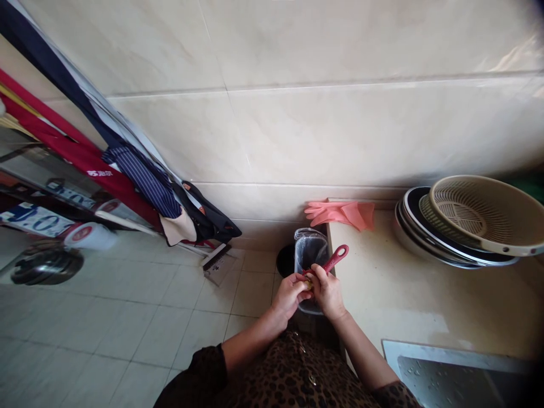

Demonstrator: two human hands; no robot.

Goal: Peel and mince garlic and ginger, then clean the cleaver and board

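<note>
My right hand [328,290] is closed around a red-handled peeler [335,259], its handle sticking up and to the right. My left hand [290,294] is closed on a small yellowish piece of food [309,284], held between the two hands; it is mostly hidden by the fingers. Both hands are above a bin lined with a clear plastic bag [309,250] that stands on the floor beside the counter's left edge.
A beige counter [391,289] runs to the right, with pink rubber gloves [342,213] at its back, stacked basins and a beige colander [476,218] at far right, and a steel sink [459,377] near me. Cloths hang over a rack [140,181] at left above the tiled floor.
</note>
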